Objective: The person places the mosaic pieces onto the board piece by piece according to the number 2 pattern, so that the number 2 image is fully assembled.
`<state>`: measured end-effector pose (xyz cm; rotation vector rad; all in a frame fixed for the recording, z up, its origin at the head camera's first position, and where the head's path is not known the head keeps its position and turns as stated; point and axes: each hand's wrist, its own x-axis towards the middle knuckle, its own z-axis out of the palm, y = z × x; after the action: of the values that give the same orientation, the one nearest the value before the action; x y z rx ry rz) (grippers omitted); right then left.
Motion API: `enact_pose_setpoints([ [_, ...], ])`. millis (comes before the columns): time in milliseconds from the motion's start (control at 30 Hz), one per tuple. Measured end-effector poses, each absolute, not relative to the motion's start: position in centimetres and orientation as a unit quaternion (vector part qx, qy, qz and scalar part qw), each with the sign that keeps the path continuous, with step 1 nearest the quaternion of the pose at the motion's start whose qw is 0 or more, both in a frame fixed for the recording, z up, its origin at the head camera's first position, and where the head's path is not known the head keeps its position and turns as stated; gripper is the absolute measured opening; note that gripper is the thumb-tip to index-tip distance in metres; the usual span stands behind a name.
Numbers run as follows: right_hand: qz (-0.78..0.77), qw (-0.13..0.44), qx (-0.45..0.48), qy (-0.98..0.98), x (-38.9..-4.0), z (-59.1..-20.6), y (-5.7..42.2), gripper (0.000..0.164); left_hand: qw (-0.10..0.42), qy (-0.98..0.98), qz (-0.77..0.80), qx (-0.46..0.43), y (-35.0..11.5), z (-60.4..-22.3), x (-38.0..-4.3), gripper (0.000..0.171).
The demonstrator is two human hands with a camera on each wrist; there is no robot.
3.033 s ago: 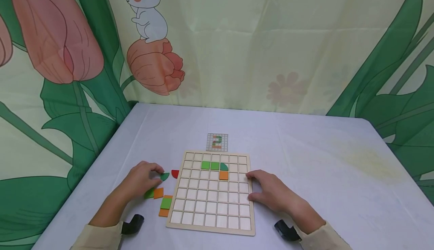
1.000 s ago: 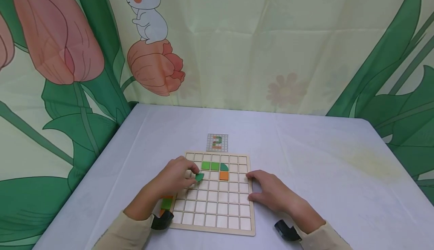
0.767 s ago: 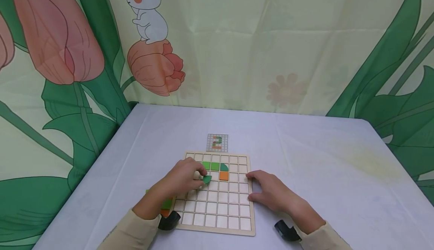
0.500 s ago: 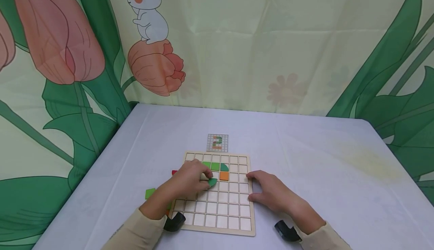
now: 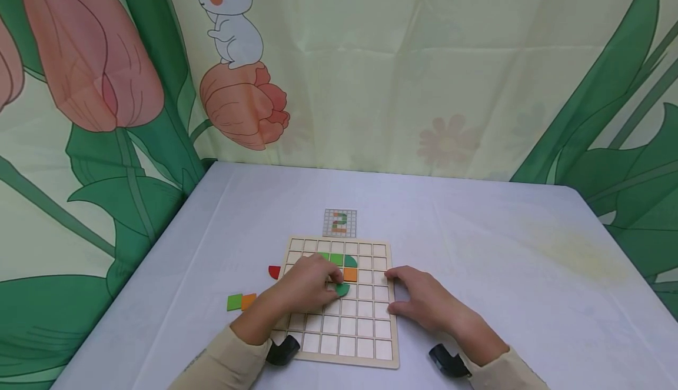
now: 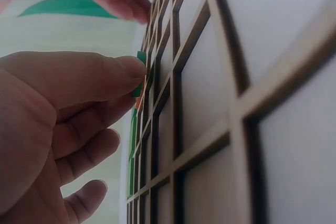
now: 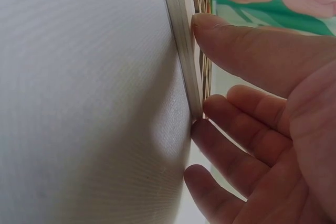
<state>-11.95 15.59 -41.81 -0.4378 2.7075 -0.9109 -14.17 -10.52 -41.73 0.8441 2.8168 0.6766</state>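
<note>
My left hand [image 5: 309,284] reaches over the wooden grid board [image 5: 365,326] and pinches a dark green quarter-circle tile [image 5: 343,290] between thumb and finger. That tile is just below an orange square tile [image 5: 350,275] set in the grid. Above the orange one sits another dark green quarter-circle tile [image 5: 350,261], with light green square tiles [image 5: 336,259] to its left. In the left wrist view the pinched tile [image 6: 140,74] shows edge-on at the thumb tip, close to the grid. My right hand [image 5: 426,300] touches the board's right edge with spread thumb and fingers; its thumb [image 7: 236,45] lies against the rim.
A small pattern card [image 5: 340,223] lies beyond the board. Left of the board are a red rounded tile [image 5: 273,272], a light green square [image 5: 235,302] and an orange square [image 5: 249,301]. A printed curtain [image 5: 371,84] hangs behind the white table [image 5: 477,231].
My left hand has picked up the dark green quarter-circle tile from the table left of the board and carried it rightward over the grid. My right hand has stayed at the board's edge.
</note>
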Motion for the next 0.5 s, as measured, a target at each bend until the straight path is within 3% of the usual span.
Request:
enact_pose_setpoints([
  [500,-0.311,0.127,-0.149,0.930,-11.93,-41.78,15.58,0.056,0.061,0.934,0.206,0.287,-9.59,-42.22,-14.43,0.009],
])
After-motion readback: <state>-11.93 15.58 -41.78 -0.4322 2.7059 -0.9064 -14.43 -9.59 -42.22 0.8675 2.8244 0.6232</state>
